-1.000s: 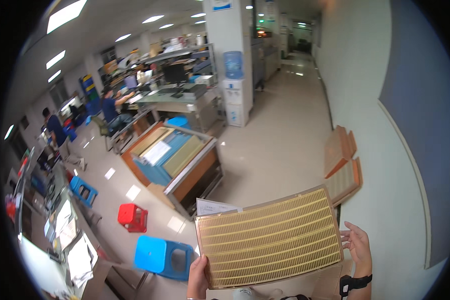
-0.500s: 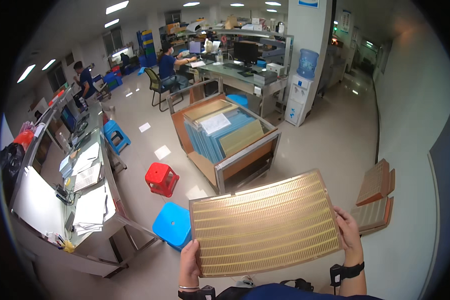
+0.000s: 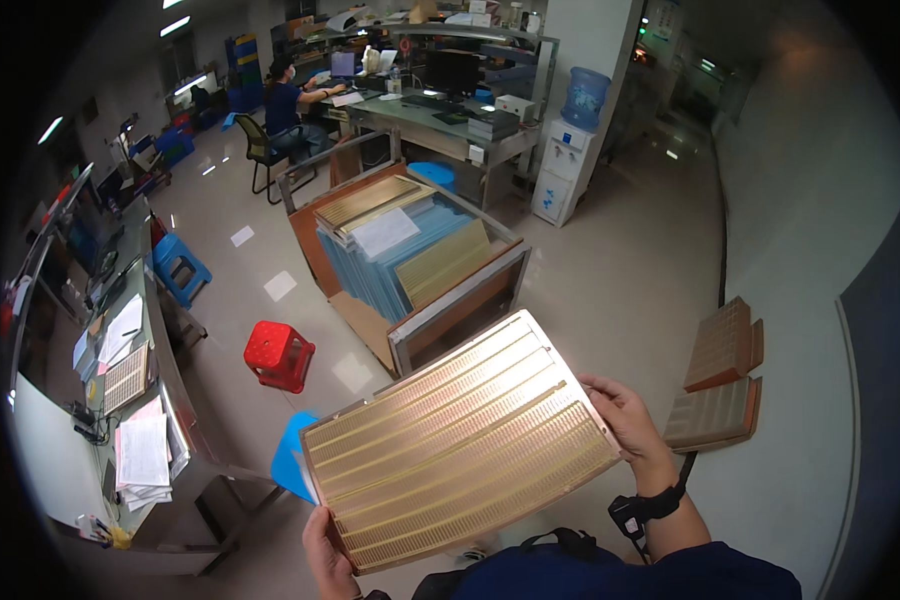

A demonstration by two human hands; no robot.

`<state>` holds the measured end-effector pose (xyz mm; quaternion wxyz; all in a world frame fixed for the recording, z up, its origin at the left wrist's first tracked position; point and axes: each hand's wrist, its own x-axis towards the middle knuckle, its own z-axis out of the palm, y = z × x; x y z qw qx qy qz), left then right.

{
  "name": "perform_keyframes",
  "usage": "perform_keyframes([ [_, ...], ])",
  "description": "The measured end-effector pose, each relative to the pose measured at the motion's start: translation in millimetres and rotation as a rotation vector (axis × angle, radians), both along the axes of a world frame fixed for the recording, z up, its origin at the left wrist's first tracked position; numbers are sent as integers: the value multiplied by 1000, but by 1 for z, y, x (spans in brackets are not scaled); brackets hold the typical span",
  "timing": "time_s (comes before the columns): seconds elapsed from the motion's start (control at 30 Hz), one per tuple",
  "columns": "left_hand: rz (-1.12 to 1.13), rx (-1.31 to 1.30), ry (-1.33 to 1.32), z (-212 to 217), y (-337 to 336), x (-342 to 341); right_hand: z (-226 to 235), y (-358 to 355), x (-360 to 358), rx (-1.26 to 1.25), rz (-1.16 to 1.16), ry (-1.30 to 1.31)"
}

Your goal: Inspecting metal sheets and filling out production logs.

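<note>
A large, thin copper-coloured circuit board panel (image 3: 460, 440) with yellowish rows of fine slots is held up in front of me, its right side raised higher than its left. My left hand (image 3: 328, 555) grips its lower left edge, with the thumb on the face. On the right edge, my right hand (image 3: 625, 420) is closed round the panel near the upper corner; some of its fingers are hidden behind. Beyond the panel stands a metal-framed cart (image 3: 460, 305) holding many upright blue sheets (image 3: 355, 265), several yellowish panels (image 3: 445, 265) and a white paper (image 3: 385, 232).
A red stool (image 3: 278, 355) and a partly covered blue stool (image 3: 292, 460) stand to the left. The workbench (image 3: 195, 430) at left carries papers. Orange-brown trays (image 3: 720, 345) lean by the right wall. A water dispenser (image 3: 565, 165) and a seated person (image 3: 285, 105) are farther off.
The panel has shifted left and tilted, its right side rising, with both hands still on it. My view has turned somewhat, so the room's furniture sits farther left and higher.
</note>
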<state>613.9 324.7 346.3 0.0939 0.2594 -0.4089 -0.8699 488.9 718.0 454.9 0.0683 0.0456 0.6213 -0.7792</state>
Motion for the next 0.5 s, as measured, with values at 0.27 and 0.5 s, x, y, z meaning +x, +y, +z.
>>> perform_keyframes([
  [0.27,88,-40,-90,27,24,-79,-14,4,-106,66,106,-24],
  [0.5,129,-415,38,17,22,-141,-7,24,-199,189,240,-44],
])
